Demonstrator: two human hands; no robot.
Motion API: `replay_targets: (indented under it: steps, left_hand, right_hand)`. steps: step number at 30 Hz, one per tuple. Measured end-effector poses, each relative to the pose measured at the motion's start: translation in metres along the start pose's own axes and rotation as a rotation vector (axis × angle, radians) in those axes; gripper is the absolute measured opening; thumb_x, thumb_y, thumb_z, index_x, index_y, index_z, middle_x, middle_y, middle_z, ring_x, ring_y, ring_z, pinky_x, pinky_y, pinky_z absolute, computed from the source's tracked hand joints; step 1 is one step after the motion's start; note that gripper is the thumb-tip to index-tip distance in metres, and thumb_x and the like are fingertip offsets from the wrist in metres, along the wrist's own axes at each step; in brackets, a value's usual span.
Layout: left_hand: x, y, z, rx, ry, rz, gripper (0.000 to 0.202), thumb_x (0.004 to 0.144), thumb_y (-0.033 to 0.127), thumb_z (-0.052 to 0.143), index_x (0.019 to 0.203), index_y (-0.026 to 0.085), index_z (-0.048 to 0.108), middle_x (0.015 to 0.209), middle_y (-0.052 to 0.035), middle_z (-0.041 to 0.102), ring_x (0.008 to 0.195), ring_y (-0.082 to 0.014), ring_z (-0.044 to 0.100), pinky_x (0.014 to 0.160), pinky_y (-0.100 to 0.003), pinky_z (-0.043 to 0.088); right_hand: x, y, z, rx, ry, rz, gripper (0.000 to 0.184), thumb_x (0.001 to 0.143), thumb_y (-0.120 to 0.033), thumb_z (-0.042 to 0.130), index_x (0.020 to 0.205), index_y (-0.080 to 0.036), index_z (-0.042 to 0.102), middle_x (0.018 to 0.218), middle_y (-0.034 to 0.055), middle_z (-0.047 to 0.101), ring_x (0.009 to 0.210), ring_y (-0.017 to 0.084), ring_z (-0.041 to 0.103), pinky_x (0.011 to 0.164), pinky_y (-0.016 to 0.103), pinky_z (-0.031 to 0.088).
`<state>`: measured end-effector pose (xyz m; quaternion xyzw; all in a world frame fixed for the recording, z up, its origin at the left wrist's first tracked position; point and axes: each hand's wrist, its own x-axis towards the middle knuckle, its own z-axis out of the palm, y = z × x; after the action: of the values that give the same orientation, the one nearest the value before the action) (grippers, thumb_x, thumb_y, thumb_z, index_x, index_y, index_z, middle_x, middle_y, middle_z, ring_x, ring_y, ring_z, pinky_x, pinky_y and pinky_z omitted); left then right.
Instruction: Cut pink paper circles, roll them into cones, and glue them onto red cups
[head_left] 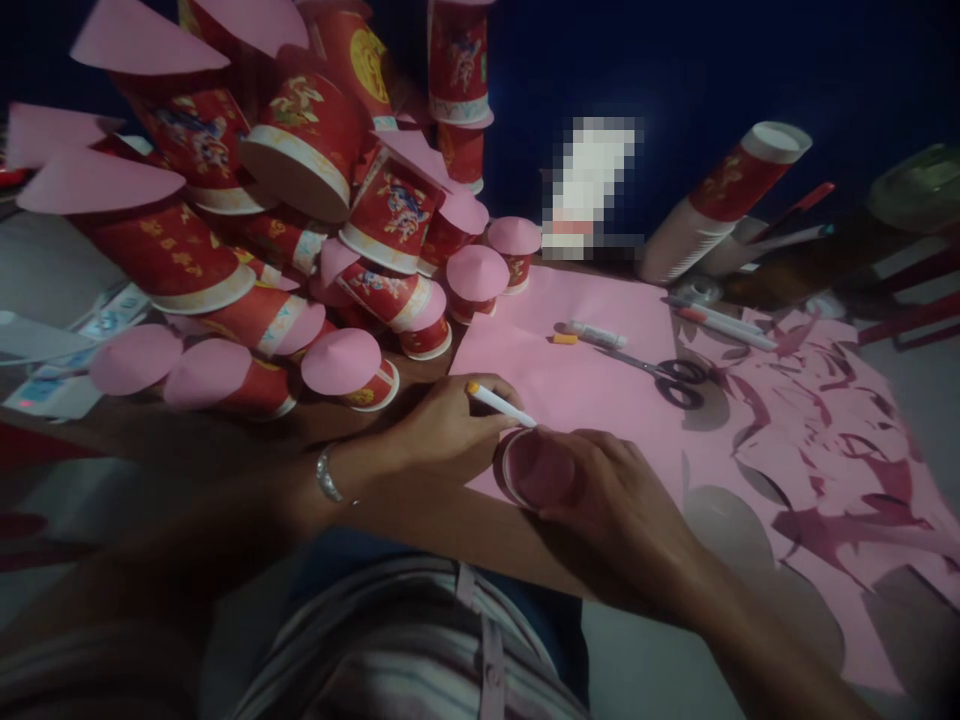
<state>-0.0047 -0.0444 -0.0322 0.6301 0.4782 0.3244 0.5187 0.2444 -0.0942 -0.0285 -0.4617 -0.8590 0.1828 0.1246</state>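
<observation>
My left hand (pixel 450 430), with a silver bracelet at the wrist, is closed around a slim white pen (pixel 502 404) with an orange end. The pen's other end points at the rim of a paper cup (pixel 517 468); whether it touches is unclear. Fingers of my right hand (pixel 607 480) wrap round that cup, tilted so its round white edge faces left. Both hands are over the near edge of a pink paper sheet (pixel 495 350). Beyond them on the sheet lie a marker-like tube (pixel 596 334), a small orange cap (pixel 564 339) and black-handled scissors (pixel 660 375).
At left, many red patterned cups (pixel 394 210) with pink paper cones (pixel 341 360) are piled high. Pink cut-out scraps (pixel 817 420) spread over the right side. A stack of cups (pixel 750 180) leans at the back right, beside more pens (pixel 727 325).
</observation>
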Motion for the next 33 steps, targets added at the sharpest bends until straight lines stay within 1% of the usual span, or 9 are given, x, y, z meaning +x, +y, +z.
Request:
replay_targets:
  steps: [3, 6, 12, 17, 22, 25, 27, 29, 33]
  left_hand:
    - [0.000, 0.002, 0.001, 0.030, -0.013, 0.003, 0.015, 0.087, 0.031, 0.076, 0.096, 0.019, 0.076, 0.097, -0.0038, 0.078, 0.092, -0.0177, 0.071, 0.086, -0.030, 0.056]
    - [0.000, 0.006, 0.000, 0.045, -0.031, -0.005, 0.014, 0.088, 0.030, 0.074, 0.096, 0.019, 0.076, 0.097, -0.0042, 0.078, 0.092, -0.0174, 0.072, 0.084, -0.030, 0.056]
    - [-0.001, 0.011, -0.005, 0.075, -0.051, 0.037, 0.011, 0.088, 0.027, 0.072, 0.094, 0.018, 0.076, 0.092, -0.0039, 0.078, 0.085, -0.0160, 0.071, 0.079, -0.028, 0.056]
    - [-0.006, 0.014, -0.010, 0.148, -0.040, 0.009, 0.012, 0.088, 0.029, 0.072, 0.094, 0.019, 0.076, 0.092, -0.0020, 0.079, 0.086, -0.0154, 0.072, 0.078, -0.025, 0.055]
    - [-0.016, 0.016, -0.013, 0.252, -0.014, 0.032, 0.011, 0.089, 0.029, 0.072, 0.094, 0.022, 0.076, 0.096, -0.0007, 0.079, 0.089, -0.0161, 0.073, 0.082, -0.026, 0.055]
    - [-0.027, 0.018, -0.014, 0.318, 0.008, 0.086, 0.011, 0.089, 0.026, 0.072, 0.099, 0.022, 0.076, 0.100, -0.0008, 0.080, 0.093, -0.0164, 0.073, 0.086, -0.028, 0.056]
    - [-0.035, 0.018, -0.014, 0.359, 0.016, 0.139, 0.012, 0.091, 0.023, 0.071, 0.102, 0.022, 0.076, 0.103, -0.0012, 0.080, 0.096, -0.0164, 0.073, 0.089, -0.028, 0.056]
    - [-0.044, 0.017, -0.012, 0.387, 0.023, 0.213, 0.012, 0.093, 0.021, 0.069, 0.103, 0.022, 0.075, 0.104, -0.0018, 0.079, 0.097, -0.0160, 0.074, 0.090, -0.028, 0.057]
    - [-0.060, 0.013, -0.007, 0.455, 0.084, 0.368, 0.013, 0.094, 0.017, 0.069, 0.105, 0.021, 0.073, 0.102, -0.0022, 0.079, 0.094, -0.0148, 0.074, 0.090, -0.026, 0.059]
  right_hand:
    - [0.000, 0.000, -0.001, 0.007, -0.027, -0.020, 0.061, 0.085, -0.040, 0.076, 0.141, -0.024, 0.058, 0.127, 0.0142, 0.070, 0.111, 0.034, 0.066, 0.092, 0.050, 0.053]
    - [0.001, 0.000, -0.002, 0.003, -0.022, -0.026, 0.063, 0.084, -0.040, 0.077, 0.141, -0.022, 0.057, 0.128, 0.0154, 0.070, 0.112, 0.035, 0.065, 0.093, 0.053, 0.053]
    - [0.002, 0.000, -0.001, -0.027, -0.054, -0.026, 0.060, 0.083, -0.040, 0.080, 0.137, -0.022, 0.060, 0.129, 0.0142, 0.070, 0.113, 0.035, 0.066, 0.096, 0.052, 0.053]
    - [0.002, 0.003, 0.000, -0.038, -0.001, -0.025, 0.062, 0.081, -0.041, 0.083, 0.135, -0.022, 0.060, 0.124, 0.0122, 0.073, 0.109, 0.034, 0.068, 0.094, 0.049, 0.053]
    - [0.002, 0.006, 0.002, -0.025, 0.043, -0.069, 0.059, 0.088, -0.043, 0.078, 0.139, -0.022, 0.058, 0.121, 0.0121, 0.074, 0.108, 0.032, 0.068, 0.094, 0.047, 0.053]
    - [0.001, 0.006, 0.003, -0.029, 0.031, -0.076, 0.060, 0.090, -0.043, 0.075, 0.143, -0.022, 0.055, 0.126, 0.0135, 0.072, 0.113, 0.033, 0.067, 0.096, 0.048, 0.052]
    - [0.001, 0.004, 0.002, -0.030, 0.002, -0.075, 0.057, 0.091, -0.043, 0.073, 0.141, -0.022, 0.056, 0.129, 0.0144, 0.071, 0.115, 0.034, 0.066, 0.098, 0.050, 0.051]
    - [0.001, 0.003, 0.000, -0.023, -0.017, -0.066, 0.054, 0.091, -0.044, 0.071, 0.139, -0.022, 0.058, 0.129, 0.0152, 0.071, 0.115, 0.035, 0.066, 0.099, 0.051, 0.051]
    - [0.002, 0.001, -0.003, -0.007, -0.006, -0.048, 0.056, 0.089, -0.045, 0.074, 0.137, -0.020, 0.059, 0.127, 0.0159, 0.072, 0.114, 0.037, 0.067, 0.098, 0.052, 0.052]
